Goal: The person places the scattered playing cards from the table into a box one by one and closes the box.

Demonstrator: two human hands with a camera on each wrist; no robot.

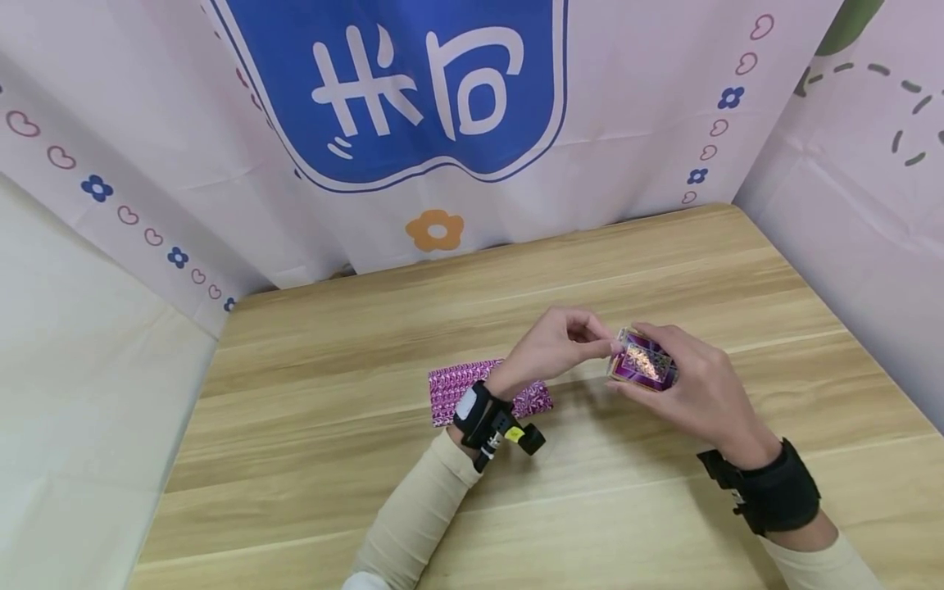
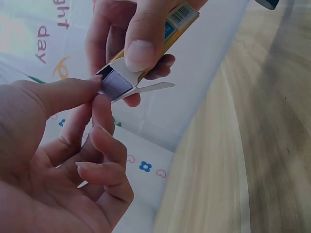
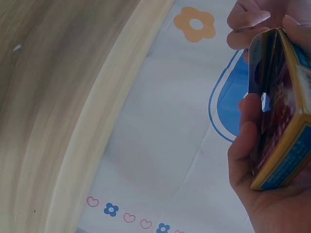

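Note:
A small card box (image 1: 643, 362), purple with a shiny panel and gold edges, is held in my right hand (image 1: 701, 381) above the table. Its near end is open in the left wrist view, with a white flap (image 2: 154, 88) sticking out. Inside sits what looks like a stack of cards (image 2: 115, 83), showing greyish edges. My left hand (image 1: 553, 348) pinches at this stack with thumb and forefinger, its other fingers loosely curled. In the right wrist view, the right fingers wrap around the box (image 3: 282, 116). A purple-and-white patterned flat piece (image 1: 453, 393) lies beneath the left wrist, partly hidden.
The wood-grain table (image 1: 310, 459) extends around both hands. A printed cloth (image 1: 619, 172) with a blue emblem hangs behind its far edge, and pale cloth walls stand left and right. A strapped camera (image 1: 531, 438) protrudes from the left wrist.

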